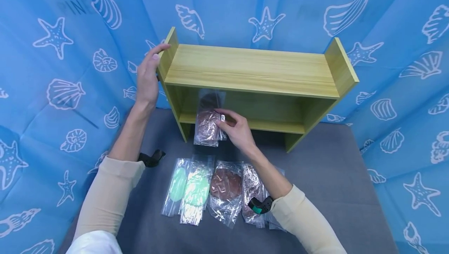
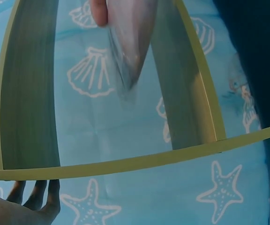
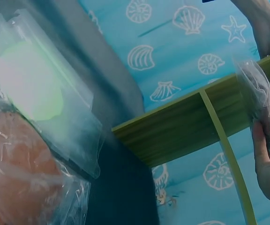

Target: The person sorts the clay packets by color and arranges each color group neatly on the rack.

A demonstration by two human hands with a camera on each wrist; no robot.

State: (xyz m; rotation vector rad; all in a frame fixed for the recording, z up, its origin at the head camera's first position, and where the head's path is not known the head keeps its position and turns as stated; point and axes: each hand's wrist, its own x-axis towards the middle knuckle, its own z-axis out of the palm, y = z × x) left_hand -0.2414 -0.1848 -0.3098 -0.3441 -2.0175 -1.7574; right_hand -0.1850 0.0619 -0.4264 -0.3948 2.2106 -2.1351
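Sleeves nearest camera: beige right sleeve [image 1: 305,219] at 5 o'clock, left sleeve [image 1: 108,195] at 8. Blue shell-print curtain [image 1: 35,86] surrounds, 9 through 12 to 3. Grey counter [image 1: 329,172] below. Wooden shelf unit [image 1: 252,66] at 12 o'clock. Left hand [image 1: 147,80], 10 o'clock, rests against the left side panel, fingers extended, not clenched. Right hand [image 1: 238,129], just off centre toward 4, pinches a clear plastic packet [image 1: 207,127] with brown contents between thumb and fingers. Packet is near centre toward 8, at the front of the compartment under the top board, left end; can't tell if it touches the lower board or if a second is stacked behind. Counter row: two green-filled packets [image 1: 196,191] at 7, round brown packet [image 1: 226,185] at 6, crinkled brown packet [image 1: 250,183] at 5, partly under the forearm. Black wrist strap [image 1: 151,158] at 8.

Step seems to be handling the packet at the opening. Best: pinch lightly, hold film flat, clear the top board's edge, brace the panel against wobble.
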